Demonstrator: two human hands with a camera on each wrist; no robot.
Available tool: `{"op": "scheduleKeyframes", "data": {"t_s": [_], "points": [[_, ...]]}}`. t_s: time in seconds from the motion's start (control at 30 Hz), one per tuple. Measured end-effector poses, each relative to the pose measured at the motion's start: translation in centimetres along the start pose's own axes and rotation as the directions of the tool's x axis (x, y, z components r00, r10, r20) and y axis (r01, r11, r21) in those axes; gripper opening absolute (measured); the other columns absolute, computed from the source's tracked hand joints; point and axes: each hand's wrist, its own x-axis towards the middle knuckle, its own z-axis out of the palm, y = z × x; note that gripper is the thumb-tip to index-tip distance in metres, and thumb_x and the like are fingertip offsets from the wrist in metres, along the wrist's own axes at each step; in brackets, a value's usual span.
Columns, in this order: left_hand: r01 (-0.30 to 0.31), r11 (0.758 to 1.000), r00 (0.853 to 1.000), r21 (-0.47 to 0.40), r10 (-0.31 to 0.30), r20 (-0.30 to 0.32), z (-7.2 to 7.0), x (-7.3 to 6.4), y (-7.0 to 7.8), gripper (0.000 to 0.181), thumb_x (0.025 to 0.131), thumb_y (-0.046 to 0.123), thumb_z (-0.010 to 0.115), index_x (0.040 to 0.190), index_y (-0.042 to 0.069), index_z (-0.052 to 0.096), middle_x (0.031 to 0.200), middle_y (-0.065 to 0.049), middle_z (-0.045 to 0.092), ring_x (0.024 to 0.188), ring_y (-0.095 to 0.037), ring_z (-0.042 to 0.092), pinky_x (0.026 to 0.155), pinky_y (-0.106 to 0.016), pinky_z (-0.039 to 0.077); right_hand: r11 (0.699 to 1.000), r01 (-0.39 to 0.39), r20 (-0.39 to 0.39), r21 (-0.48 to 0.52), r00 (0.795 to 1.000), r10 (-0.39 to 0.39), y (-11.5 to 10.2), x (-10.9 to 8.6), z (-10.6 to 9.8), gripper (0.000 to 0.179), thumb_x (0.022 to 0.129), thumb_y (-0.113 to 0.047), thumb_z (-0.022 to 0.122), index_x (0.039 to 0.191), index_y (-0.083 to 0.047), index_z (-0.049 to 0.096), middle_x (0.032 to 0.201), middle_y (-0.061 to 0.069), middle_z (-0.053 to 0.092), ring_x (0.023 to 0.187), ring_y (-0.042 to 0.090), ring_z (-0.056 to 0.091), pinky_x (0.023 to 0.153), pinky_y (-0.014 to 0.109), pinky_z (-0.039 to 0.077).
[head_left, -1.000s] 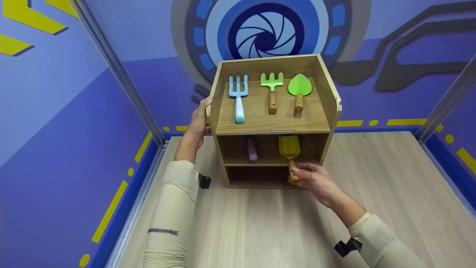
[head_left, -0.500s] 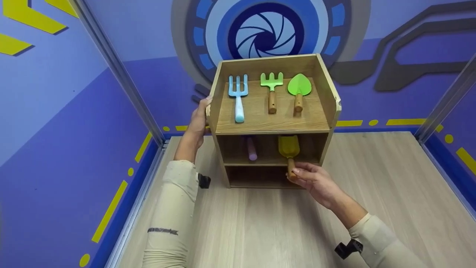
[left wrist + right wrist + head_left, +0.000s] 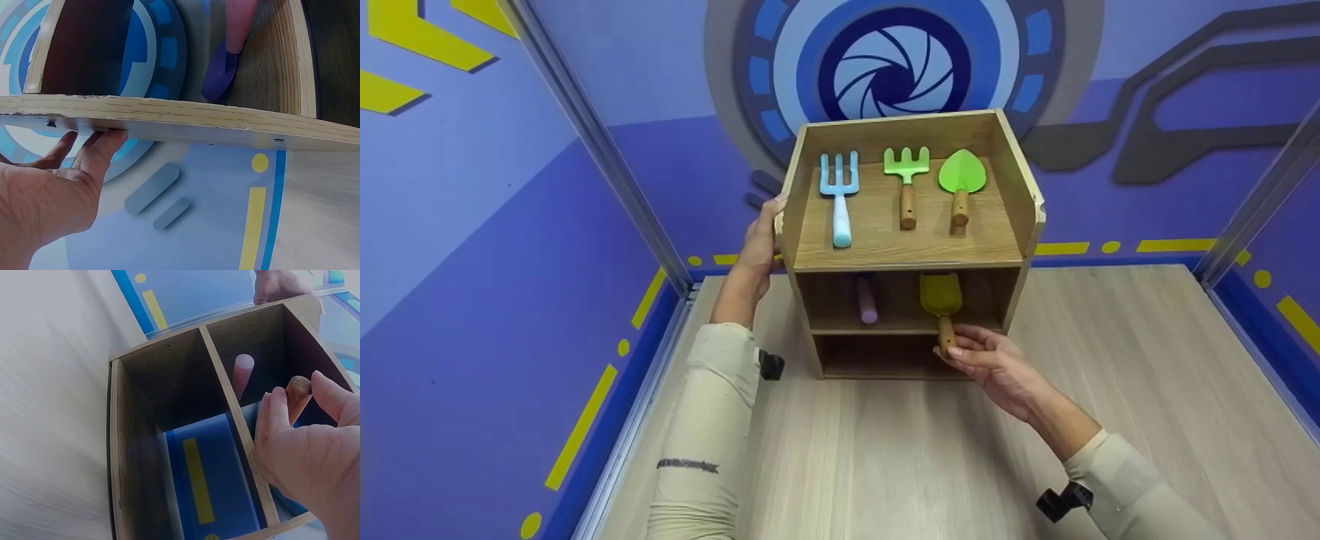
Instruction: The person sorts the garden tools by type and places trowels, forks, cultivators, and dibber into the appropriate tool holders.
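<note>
In the head view my right hand [image 3: 1006, 371] pinches the wooden handle end of a yellow hand shovel [image 3: 941, 292], whose blade lies inside the shelf's middle compartment. In the right wrist view, thumb and fingers sit on either side of that handle [image 3: 298, 396]. My left hand [image 3: 756, 244] rests against the outer left side of the wooden shelf [image 3: 911, 264]; the left wrist view shows its fingers fairly straight, tips on the panel. Left of the shovel, in the same compartment, lies a tool with a pink handle [image 3: 868, 301] and purple blade [image 3: 220, 76].
On the top shelf lie a blue fork [image 3: 840, 196], a green rake [image 3: 907, 184] and a green trowel [image 3: 961, 184]. A lower compartment [image 3: 885, 356] sits beneath. Printed walls [image 3: 660, 172] stand behind and beside the wood-look table [image 3: 870, 450].
The right hand has moved the yellow shovel slightly deeper into the middle compartment, and its thumb now sits nearer the handle's end. The left hand stays in place on the shelf's side.
</note>
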Motion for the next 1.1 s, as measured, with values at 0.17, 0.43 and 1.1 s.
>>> {"op": "scheduleKeyframes", "data": {"t_s": [0.17, 0.43, 1.1], "points": [[-0.012, 1.000, 1.000, 0.012, 0.012, 0.016, -0.1, 0.0, 0.0, 0.077, 0.092, 0.068, 0.048, 0.156, 0.025, 0.053, 0.148, -0.012, 0.056, 0.125, -0.030, 0.060, 0.098, -0.044, 0.051, 1.000, 0.008, -0.003, -0.003, 1.000, -0.008, 0.1, 0.2, 0.0, 0.071, 0.104, 0.003, 0.057, 0.159, 0.017, 0.014, 0.132, 0.006, 0.061, 0.122, 0.015, 0.071, 0.112, 0.028, 0.053], [-0.014, 1.000, 1.000, 0.013, 0.014, 0.003, -0.2, -0.1, 0.1, 0.076, 0.094, 0.066, 0.047, 0.157, 0.025, 0.053, 0.149, -0.014, 0.055, 0.125, -0.030, 0.059, 0.099, -0.046, 0.050, 1.000, 0.014, -0.015, -0.001, 1.000, -0.014, 0.2, 0.7, 0.2, 0.070, 0.103, 0.005, 0.056, 0.159, 0.018, 0.016, 0.131, 0.006, 0.061, 0.123, 0.017, 0.071, 0.110, 0.026, 0.054], [-0.020, 1.000, 1.000, 0.021, 0.020, 0.011, -0.3, -0.1, 0.0, 0.078, 0.091, 0.068, 0.048, 0.155, 0.023, 0.055, 0.143, -0.013, 0.057, 0.121, -0.029, 0.061, 0.095, -0.043, 0.052, 0.999, 0.016, -0.067, -0.039, 0.998, -0.019, 0.4, 1.5, 0.0, 0.067, 0.103, 0.006, 0.056, 0.158, 0.017, 0.020, 0.132, 0.009, 0.062, 0.121, 0.015, 0.071, 0.106, 0.023, 0.055]]}}
